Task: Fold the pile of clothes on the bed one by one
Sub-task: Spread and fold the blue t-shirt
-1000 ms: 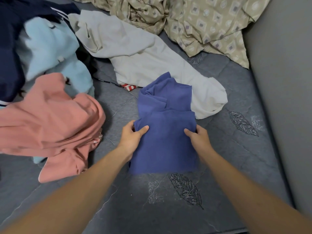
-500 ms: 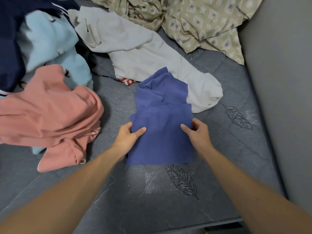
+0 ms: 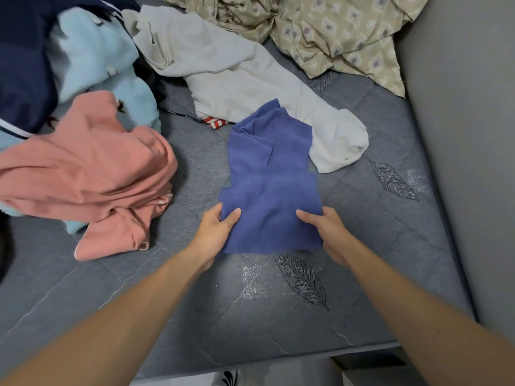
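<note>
The soft blue knit garment (image 3: 271,190) lies on the grey quilted bed (image 3: 362,246), its long axis running near to far, with the left hand (image 3: 216,228) and right hand (image 3: 326,228) pinching its opposite side edges near the close end, equally near.

hands (image 3: 214,232): 2 | blue garment (image 3: 271,190): 1 | pink garment (image 3: 92,174): 1 | white garment (image 3: 237,76): 1 | patterned sheet (image 3: 334,32): 1 | bed (image 3: 250,316): 1
</note>
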Demonstrator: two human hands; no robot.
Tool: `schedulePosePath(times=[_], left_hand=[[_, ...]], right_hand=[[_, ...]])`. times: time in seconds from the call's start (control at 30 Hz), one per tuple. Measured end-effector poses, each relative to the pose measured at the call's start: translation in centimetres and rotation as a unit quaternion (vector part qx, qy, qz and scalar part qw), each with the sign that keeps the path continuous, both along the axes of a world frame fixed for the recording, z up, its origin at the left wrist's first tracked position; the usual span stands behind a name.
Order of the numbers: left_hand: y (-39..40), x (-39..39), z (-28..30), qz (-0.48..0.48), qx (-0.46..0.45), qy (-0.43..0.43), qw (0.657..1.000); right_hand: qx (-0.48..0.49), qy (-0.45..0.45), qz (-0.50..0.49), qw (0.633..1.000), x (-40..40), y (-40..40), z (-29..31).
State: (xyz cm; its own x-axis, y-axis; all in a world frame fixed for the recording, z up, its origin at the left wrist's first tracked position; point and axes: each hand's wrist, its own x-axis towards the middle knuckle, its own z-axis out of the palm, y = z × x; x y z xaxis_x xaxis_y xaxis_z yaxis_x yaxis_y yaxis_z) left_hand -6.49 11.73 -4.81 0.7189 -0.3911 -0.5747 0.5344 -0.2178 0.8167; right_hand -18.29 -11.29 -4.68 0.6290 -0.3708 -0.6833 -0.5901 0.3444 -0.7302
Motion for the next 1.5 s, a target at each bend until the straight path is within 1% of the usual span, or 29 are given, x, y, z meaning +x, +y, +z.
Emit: schedulePosePath(times=[0.13, 0.27, 0.37, 0.5, 0.57, 0.63, 0.7, 0.73, 0.8, 0.87, 0.93, 1.03, 1.13, 1.23, 1.3, 1.4, 1.5], left_hand=[[2.2, -3.3, 0.2, -0.005, 0.008, -0.002, 1.000], [4.2, -5.9, -1.2, -0.002, 0.081, 0.010, 0.997], [4.7, -6.7, -2.2, -0.014, 0.127, 0.038, 0.991], [5.3, -7.5, -3.4, -0.014, 0.167, 0.001, 0.986], [5.4, -8.3, -3.7, 0.007, 0.226, -0.039, 0.973], [5.4, -9.4, -3.7, 0.042, 0.309, -0.082, 0.947], [5.2, -10.1, -3.2, 0.062, 0.364, -0.078, 0.926], [5.0, -10.1, -3.1, 0.062, 0.373, -0.062, 0.924], [4.7, -9.6, -3.2, 0.041, 0.377, -0.013, 0.925], [4.4, -8.9, -3.2, 0.004, 0.378, 0.019, 0.926], [4.4, -8.5, -3.0, -0.004, 0.345, 0.019, 0.938], [4.9, -9.0, -2.7, -0.007, 0.271, 0.013, 0.962], [6.1, -11.7, -2.9, -0.021, 0.257, 0.013, 0.966], [7.2, -15.2, -2.7, 0.007, 0.249, 0.041, 0.968], [7.6, -16.6, -1.9, 0.034, 0.229, 0.037, 0.972], [7.5, -16.7, 0.3, 0.077, 0.189, 0.011, 0.979], [7.0, -15.4, 3.2, 0.068, 0.141, -0.016, 0.988]], right_hand=[[-0.009, 0.025, 0.059, 0.998, -3.6, 0.9, 0.4], [-0.036, 0.082, 0.094, 0.992, -6.8, 1.6, 0.0], [-0.078, 0.109, 0.074, 0.988, -8.1, 1.8, -1.2], [-0.165, 0.182, 0.093, 0.965, -9.2, 1.7, -3.0], [-0.246, 0.211, 0.106, 0.940, -9.5, 2.1, -3.2], [-0.301, 0.235, 0.081, 0.921, -9.2, 3.2, -2.4], [-0.286, 0.255, 0.052, 0.922, -8.9, 4.3, -2.2], [-0.261, 0.264, 0.041, 0.928, -8.7, 4.7, -2.3], [-0.220, 0.277, 0.030, 0.935, -8.3, 5.4, -2.5], [-0.219, 0.283, 0.046, 0.933, -8.3, 5.3, -3.2], [-0.220, 0.253, 0.039, 0.941, -8.4, 5.4, -3.2], [-0.135, 0.191, -0.029, 0.972, -9.7, 5.5, -1.9], [-0.073, 0.198, -0.055, 0.976, -12.5, 5.5, -1.0], [-0.028, 0.226, -0.061, 0.972, -15.3, 6.2, 0.0], [-0.035, 0.214, -0.072, 0.973, -16.5, 6.5, 1.0], [-0.053, 0.147, -0.101, 0.983, -16.5, 6.5, 3.0], [-0.069, 0.089, -0.094, 0.989, -15.3, 6.2, 5.2]])
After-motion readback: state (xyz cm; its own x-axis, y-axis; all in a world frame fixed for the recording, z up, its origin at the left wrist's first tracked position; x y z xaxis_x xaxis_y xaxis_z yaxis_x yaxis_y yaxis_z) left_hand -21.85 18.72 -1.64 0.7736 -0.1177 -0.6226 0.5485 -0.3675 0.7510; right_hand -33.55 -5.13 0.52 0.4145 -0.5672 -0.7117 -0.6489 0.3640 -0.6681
